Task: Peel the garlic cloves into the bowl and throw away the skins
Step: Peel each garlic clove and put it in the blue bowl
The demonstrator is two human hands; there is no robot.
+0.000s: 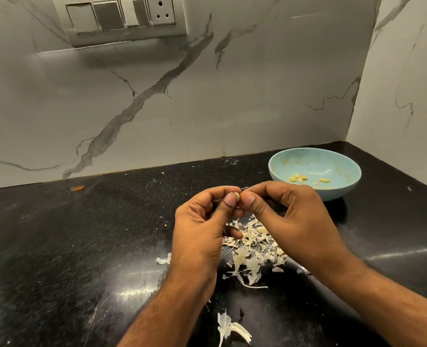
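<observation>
Nearest the camera, one torn strip of garlic skin (228, 328) lies on the black desk (57, 246) between the two forearms. Both hands meet above a loose pile of skins (252, 249) on the desk. Left hand (202, 221) pinches one garlic clove (237, 196) between thumb and curled forefinger. Right hand (290, 214) pinches the same clove from the other side, thumb tip beside the left thumb tip. One light blue bowl (342, 181) stands on the desk beyond the right hand, near the wall corner. It holds roughly six peeled cloves (298, 178); the exact count cannot be told. One switch panel (122, 18) with one socket is mounted on the marble wall.
</observation>
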